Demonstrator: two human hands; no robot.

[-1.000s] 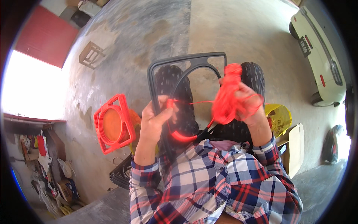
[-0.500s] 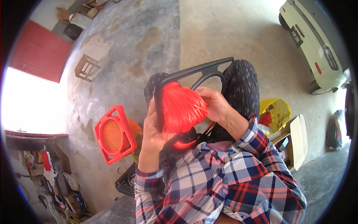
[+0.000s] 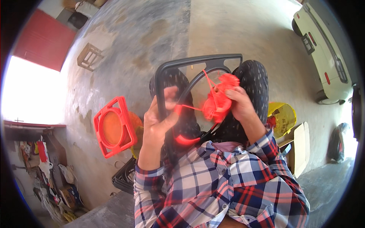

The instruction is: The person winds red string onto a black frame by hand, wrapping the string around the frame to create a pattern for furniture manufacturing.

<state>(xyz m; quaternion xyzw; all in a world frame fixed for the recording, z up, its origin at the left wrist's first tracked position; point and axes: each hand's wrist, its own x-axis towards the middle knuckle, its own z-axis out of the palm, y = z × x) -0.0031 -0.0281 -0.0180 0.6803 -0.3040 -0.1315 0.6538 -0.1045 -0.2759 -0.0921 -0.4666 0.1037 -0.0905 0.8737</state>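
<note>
In my right hand (image 3: pixel 240 102) is a loose bundle of shiny red plastic twine (image 3: pixel 216 104), gripped above my right thigh. A strand runs from the bundle to my left hand (image 3: pixel 154 118), where thumb and fingers close around it, somewhat blurred. That hand is at the left bar of a black plastic reel frame (image 3: pixel 190 60), a squarish handle with a round ring inside, resting over my lap. Another strand goes up from the bundle across the ring. A bright red band (image 3: pixel 186 140) shows along the ring's lower part.
An orange-red reel frame (image 3: pixel 114 127) stands at my left, with a black one (image 3: pixel 125 178) behind it. At my right are a yellow bag (image 3: pixel 285 117) and an open cardboard box (image 3: pixel 301 150). A wooden stool (image 3: pixel 89 57) and a parked vehicle (image 3: pixel 321 49) stand farther off.
My right hand has pulled the twine bundle rightward, out of the frame's left corner. My left hand has come off the bundle, and a strand now stretches between the hands.
</note>
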